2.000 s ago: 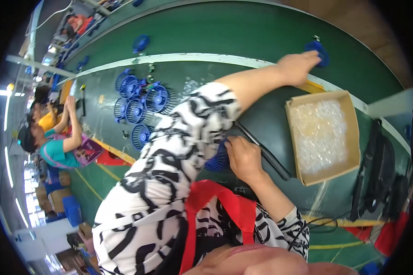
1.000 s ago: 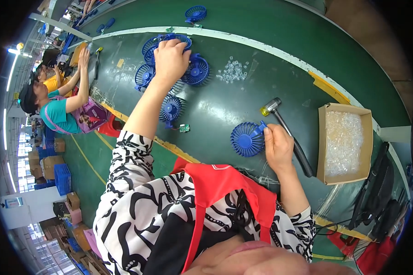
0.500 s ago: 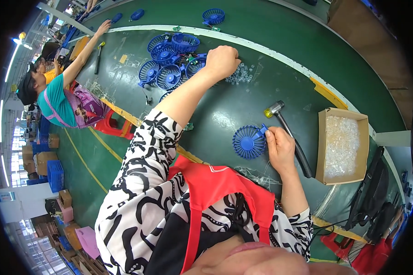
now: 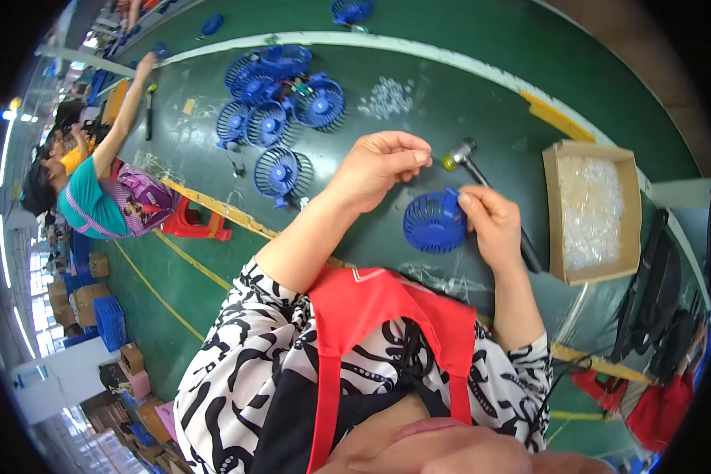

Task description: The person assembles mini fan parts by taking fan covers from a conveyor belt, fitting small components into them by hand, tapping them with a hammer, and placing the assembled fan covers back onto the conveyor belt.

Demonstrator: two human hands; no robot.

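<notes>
A round, slatted blue fan casing (image 4: 434,223) is at the near middle of the bench (image 4: 462,107), its short stem toward the right. The right hand (image 4: 494,225) has that casing in its grip, thumb and fingers at the stem side; whether the casing also rests on the bench, I cannot tell. The left hand (image 4: 381,167) hangs just to the far left of it, thumb and fingertips drawn close together – whether that grip pinches something small, I cannot tell.

A hammer (image 4: 477,172) with a yellow-and-black head lies just beyond the casing, its dark handle running behind the right hand toward the near right. Right of that stands an open cardboard box (image 4: 555,217) filled with small clear pieces. On the far side of the left hand is a loose heap of clear pieces (image 4: 389,98).

To the left, more blue fan casings (image 4: 267,124) sit crowded together – one of them a little nearer than the rest. Past the white edge strip (image 4: 387,41), another blue casing (image 4: 351,11) lies on the green surface. At the far left a co-worker in a teal top (image 4: 95,205) stretches an arm out over the bench.
</notes>
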